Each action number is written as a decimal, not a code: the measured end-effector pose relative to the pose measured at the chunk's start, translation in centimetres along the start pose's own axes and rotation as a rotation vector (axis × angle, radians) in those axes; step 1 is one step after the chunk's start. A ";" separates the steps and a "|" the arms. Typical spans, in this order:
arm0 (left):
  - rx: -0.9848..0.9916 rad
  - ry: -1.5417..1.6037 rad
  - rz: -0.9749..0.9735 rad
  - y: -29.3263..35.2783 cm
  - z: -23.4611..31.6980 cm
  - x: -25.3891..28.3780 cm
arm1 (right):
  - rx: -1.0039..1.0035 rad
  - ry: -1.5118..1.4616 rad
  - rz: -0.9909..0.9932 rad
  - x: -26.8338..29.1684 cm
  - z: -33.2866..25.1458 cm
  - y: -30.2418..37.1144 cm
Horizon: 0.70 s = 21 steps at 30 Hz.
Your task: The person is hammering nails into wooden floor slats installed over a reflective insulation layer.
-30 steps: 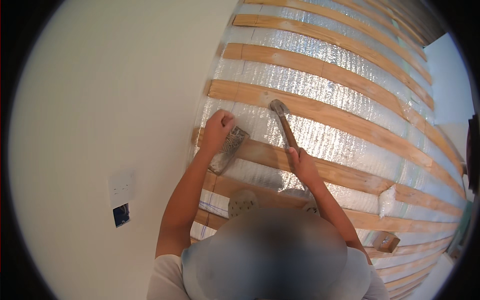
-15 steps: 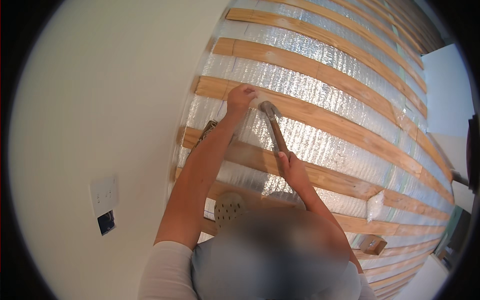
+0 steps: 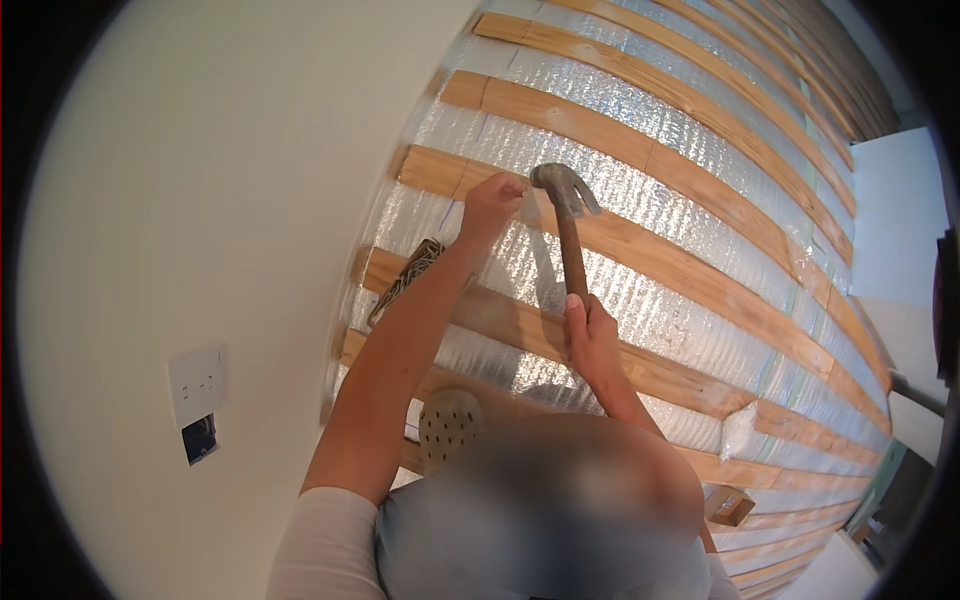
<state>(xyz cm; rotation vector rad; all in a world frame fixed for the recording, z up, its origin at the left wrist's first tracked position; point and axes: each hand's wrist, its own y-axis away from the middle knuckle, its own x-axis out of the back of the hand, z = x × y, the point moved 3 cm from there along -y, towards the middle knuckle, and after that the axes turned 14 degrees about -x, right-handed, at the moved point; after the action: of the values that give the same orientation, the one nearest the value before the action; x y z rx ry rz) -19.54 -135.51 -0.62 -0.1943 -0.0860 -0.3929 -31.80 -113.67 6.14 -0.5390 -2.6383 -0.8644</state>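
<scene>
My right hand (image 3: 593,340) grips the wooden handle of a claw hammer (image 3: 571,245). Its metal head hangs over a wooden batten (image 3: 430,170), just right of my left hand (image 3: 492,205). The fingers of my left hand are pinched together against that same batten; whatever they hold is too small to make out. Beside my left forearm, an open container of nails (image 3: 415,265) rests by the batten below and is partly hidden by the arm.
Parallel battens run across silvery foil insulation (image 3: 690,215). A white wall with a socket plate (image 3: 197,385) and a dark cut-out (image 3: 199,440) stands at left. A perforated shoe (image 3: 450,425) shows below. Right of me are a small cardboard box (image 3: 729,506) and a clear plastic bag (image 3: 739,430).
The hammer head has come up and away from the batten, and my right hand has risen slightly with it. My left hand stays pinched at the batten. The whole view has shifted a little.
</scene>
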 end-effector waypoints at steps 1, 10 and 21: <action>0.032 -0.033 0.004 -0.1 0.4 0.0 | 0.001 0.000 0.001 0.1 -0.2 -0.3; -0.014 -0.128 -0.068 -0.7 0.5 1.6 | 0.210 -0.161 -0.052 4.4 -8.8 3.5; -0.382 -1.131 -0.346 0.6 -3.2 10.2 | -0.026 0.231 -0.108 -0.3 2.5 -3.4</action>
<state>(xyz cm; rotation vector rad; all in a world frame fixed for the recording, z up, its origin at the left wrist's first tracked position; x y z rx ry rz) -9.75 -139.45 -2.59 -0.7715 -1.1754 -0.6034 -33.44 -114.75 2.37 -0.2857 -2.4656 -0.9335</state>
